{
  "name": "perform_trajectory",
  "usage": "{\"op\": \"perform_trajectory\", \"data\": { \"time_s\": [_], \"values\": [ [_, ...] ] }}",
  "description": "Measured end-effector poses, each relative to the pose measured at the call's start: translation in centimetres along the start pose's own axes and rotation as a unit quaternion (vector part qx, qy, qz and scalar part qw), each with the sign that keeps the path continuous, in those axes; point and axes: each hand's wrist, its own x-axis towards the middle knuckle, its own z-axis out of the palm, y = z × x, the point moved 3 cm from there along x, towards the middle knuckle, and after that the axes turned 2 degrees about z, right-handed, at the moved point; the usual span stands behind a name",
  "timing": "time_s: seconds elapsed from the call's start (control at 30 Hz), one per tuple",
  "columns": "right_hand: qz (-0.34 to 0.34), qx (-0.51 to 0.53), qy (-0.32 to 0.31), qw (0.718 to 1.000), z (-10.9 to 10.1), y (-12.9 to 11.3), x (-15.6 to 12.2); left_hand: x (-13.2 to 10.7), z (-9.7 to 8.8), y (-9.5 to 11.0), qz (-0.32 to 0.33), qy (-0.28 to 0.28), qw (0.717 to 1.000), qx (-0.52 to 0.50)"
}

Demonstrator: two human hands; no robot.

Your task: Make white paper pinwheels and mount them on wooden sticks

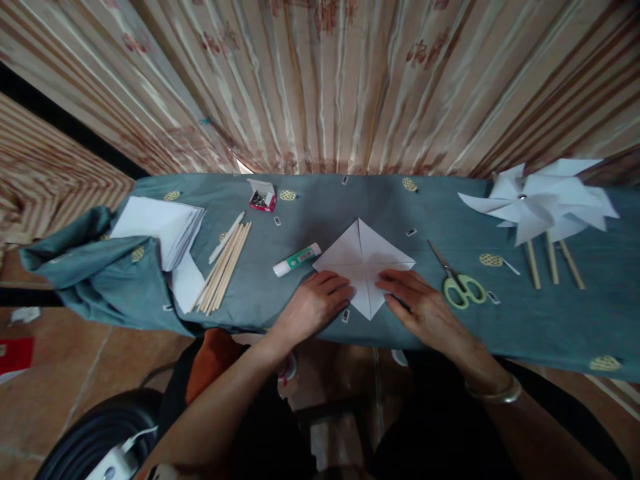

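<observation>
A square of white paper (pixel 364 257) lies turned like a diamond on the cloth in front of me. Crossing creases run through its middle, and a darker line, cut or fold, comes down from its top corner. My left hand (pixel 323 297) rests on its lower left edge, fingers laid out flat. On the lower right edge my right hand (pixel 413 300) lies with fingers stretched over the paper and the thumb apart. A glue stick (pixel 297 259) is close to the paper's left corner. Right of my right hand are scissors (pixel 457 281) with green handles, their blades nearly together.
Finished paper pinwheels (pixel 537 203) on sticks lie at the right. Leftward are several wooden sticks (pixel 227 270), a white pen (pixel 227 238), a small open box (pixel 263 197) of metal pins and stacked paper (pixel 155 223). A blue-green cloth (pixel 320 200) covers the table; a striped curtain (pixel 320 87) hangs behind.
</observation>
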Motion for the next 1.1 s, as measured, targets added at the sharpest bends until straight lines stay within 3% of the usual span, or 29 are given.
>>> {"op": "perform_trajectory", "data": {
  "time_s": [0.23, 0.77, 1.1],
  "values": [
    [0.007, 0.007, -0.003, 1.0, 0.0, -0.1, -0.2, -0.1, 0.2, -0.1, 0.0, -0.007, 1.0, 0.005],
    [0.013, 0.01, -0.083, 0.996, 0.3, -1.7, -0.6, 0.4, 0.5, 0.0, -0.007, -0.007, 1.0, 0.014],
    [0.036, 0.083, 0.009, 0.996, 1.1, -2.1, 0.1, 0.7, 0.3, 0.3, -0.022, 0.037, 0.999, -0.017]
  ]
}}
